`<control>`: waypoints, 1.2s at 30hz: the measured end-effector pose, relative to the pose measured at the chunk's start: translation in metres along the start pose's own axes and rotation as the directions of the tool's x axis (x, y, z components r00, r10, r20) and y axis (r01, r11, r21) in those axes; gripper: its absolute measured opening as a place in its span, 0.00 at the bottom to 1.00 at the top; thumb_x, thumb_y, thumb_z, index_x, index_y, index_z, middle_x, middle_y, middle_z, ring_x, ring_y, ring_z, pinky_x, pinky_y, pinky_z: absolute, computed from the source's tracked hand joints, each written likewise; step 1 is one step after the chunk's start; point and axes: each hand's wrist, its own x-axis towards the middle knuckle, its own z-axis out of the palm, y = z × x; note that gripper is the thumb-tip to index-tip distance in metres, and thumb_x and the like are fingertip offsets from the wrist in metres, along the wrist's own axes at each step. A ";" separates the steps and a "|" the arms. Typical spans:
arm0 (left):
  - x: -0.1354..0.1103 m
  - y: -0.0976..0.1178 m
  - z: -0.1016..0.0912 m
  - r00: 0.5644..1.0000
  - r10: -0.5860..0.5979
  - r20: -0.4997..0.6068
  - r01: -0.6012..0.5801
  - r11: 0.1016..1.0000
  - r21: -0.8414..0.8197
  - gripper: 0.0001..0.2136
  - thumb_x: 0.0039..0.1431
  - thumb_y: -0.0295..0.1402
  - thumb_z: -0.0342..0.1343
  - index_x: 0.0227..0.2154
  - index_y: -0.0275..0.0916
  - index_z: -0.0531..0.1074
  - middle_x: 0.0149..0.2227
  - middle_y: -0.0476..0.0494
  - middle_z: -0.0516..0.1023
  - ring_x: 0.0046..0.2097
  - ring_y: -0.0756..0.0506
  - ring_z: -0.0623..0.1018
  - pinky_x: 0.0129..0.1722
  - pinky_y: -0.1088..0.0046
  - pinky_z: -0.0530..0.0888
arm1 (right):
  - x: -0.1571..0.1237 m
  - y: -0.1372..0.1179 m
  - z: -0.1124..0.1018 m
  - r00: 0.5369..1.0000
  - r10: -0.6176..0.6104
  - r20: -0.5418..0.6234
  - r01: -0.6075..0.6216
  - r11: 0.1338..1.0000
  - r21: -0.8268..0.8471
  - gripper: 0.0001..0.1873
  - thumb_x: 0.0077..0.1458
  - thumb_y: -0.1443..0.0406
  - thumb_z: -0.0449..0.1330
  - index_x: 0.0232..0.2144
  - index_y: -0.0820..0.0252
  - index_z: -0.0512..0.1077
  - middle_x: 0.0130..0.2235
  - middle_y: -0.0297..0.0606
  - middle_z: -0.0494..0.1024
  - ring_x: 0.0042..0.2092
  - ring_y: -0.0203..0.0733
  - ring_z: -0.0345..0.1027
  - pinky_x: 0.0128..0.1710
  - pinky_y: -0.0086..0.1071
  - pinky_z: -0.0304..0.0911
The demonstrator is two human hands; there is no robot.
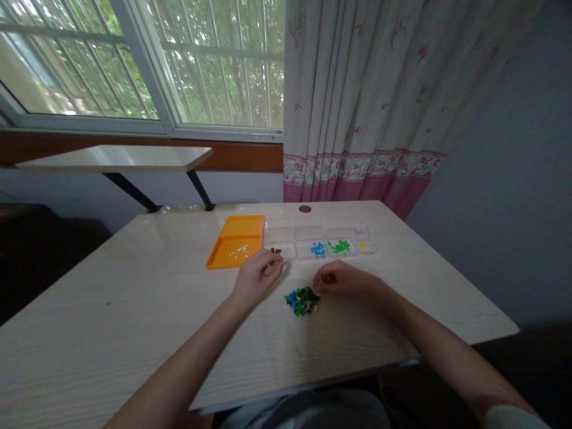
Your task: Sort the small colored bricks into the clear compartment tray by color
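A small heap of mixed beads (302, 300), blue, green and dark, lies on the pale wooden table (134, 310). My right hand (342, 280) rests just right of the heap, fingers curled in a pinch at its edge; what they hold is too small to see. My left hand (257, 275) hovers left of the heap, fingers pinched together near the clear sorting tray (313, 238), beside its compartment with dark beads (276, 251). Other compartments hold blue beads (318, 248), green beads (338, 245) and yellow beads (364, 244).
An orange tray (236, 241) with a few white beads lies left of the clear tray. A cable hole (305, 209) sits at the table's far edge. Behind are a window, a floral curtain (357, 101) and a narrow shelf (111, 158) on brackets.
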 end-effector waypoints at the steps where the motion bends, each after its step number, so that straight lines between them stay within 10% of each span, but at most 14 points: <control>1: 0.001 -0.001 -0.003 1.000 0.007 -0.024 -0.007 1.000 0.001 0.05 0.54 0.30 0.52 0.30 0.36 0.72 0.28 0.45 0.73 0.30 0.51 0.70 0.29 0.78 0.66 | -0.002 0.001 -0.003 0.998 0.011 0.060 -0.013 1.000 0.027 0.11 0.51 0.61 0.57 0.33 0.62 0.74 0.24 0.32 0.72 0.24 0.29 0.60 0.24 0.22 0.55; 14: 0.003 -0.001 -0.010 0.989 0.063 -0.134 -0.056 0.997 0.058 0.06 0.54 0.32 0.52 0.30 0.36 0.72 0.27 0.46 0.73 0.28 0.52 0.70 0.28 0.79 0.65 | -0.002 0.003 -0.005 0.983 0.061 0.172 -0.068 0.997 0.036 0.12 0.48 0.60 0.59 0.33 0.62 0.74 0.24 0.31 0.70 0.25 0.30 0.60 0.24 0.22 0.55; 18: 0.008 -0.019 -0.022 0.992 -0.122 -0.018 0.123 0.973 0.193 0.09 0.54 0.36 0.50 0.29 0.37 0.72 0.27 0.46 0.74 0.28 0.50 0.70 0.27 0.78 0.64 | -0.002 0.005 -0.004 0.987 0.063 0.144 -0.075 0.994 0.078 0.13 0.49 0.59 0.58 0.33 0.63 0.74 0.23 0.32 0.69 0.25 0.30 0.60 0.24 0.22 0.55; 23: 0.012 -0.053 -0.047 0.869 -0.492 0.048 0.384 0.732 0.562 0.12 0.52 0.41 0.48 0.29 0.41 0.73 0.30 0.45 0.75 0.31 0.45 0.72 0.25 0.75 0.61 | -0.001 0.008 -0.003 0.994 0.048 0.103 -0.055 0.996 0.068 0.12 0.53 0.61 0.55 0.34 0.63 0.74 0.27 0.35 0.73 0.26 0.31 0.61 0.26 0.23 0.56; 29: 0.012 -0.068 -0.059 0.783 -0.620 0.048 0.436 0.603 0.668 0.13 0.51 0.41 0.47 0.32 0.42 0.74 0.35 0.41 0.76 0.35 0.41 0.73 0.25 0.73 0.61 | 0.003 0.007 -0.004 0.995 0.078 0.054 -0.081 0.995 0.056 0.12 0.53 0.62 0.54 0.33 0.64 0.74 0.27 0.36 0.73 0.26 0.32 0.61 0.26 0.24 0.56; 36: 0.009 -0.062 -0.051 0.854 -0.521 0.005 0.415 0.685 0.599 0.13 0.53 0.39 0.46 0.35 0.41 0.73 0.34 0.43 0.76 0.33 0.44 0.74 0.27 0.74 0.63 | 0.005 0.009 0.000 0.983 0.171 -0.073 -0.163 0.982 0.096 0.10 0.50 0.61 0.57 0.28 0.63 0.73 0.23 0.32 0.68 0.25 0.31 0.57 0.24 0.24 0.52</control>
